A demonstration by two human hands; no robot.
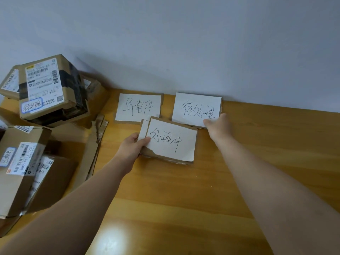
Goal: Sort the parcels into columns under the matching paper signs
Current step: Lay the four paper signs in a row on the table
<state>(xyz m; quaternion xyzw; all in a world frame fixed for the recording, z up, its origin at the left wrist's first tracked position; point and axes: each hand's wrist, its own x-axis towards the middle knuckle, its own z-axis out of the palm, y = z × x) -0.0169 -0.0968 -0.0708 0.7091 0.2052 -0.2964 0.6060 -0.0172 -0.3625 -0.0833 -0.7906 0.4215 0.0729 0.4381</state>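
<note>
Wooden tabletop (pixel 184 199) against a pale wall (pixel 184 43), flattened cardboard strip (pixel 93 150) at left.

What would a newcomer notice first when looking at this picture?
White handwritten signs dominate the middle of the table: the left hand grips the front sign, while the right hand holds a corner of the right sign by the wall. Brown parcels are piled at the left.

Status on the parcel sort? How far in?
Early, setup only.
Done: the 异常件 sign and 待处理 sign lie at the table's back edge.
In hand: the left hand holds a stack topped by the 处理中 sign; the right hand is on the 待处理 sign's corner.
Left: all parcels sit piled at the left, none in columns.
</note>
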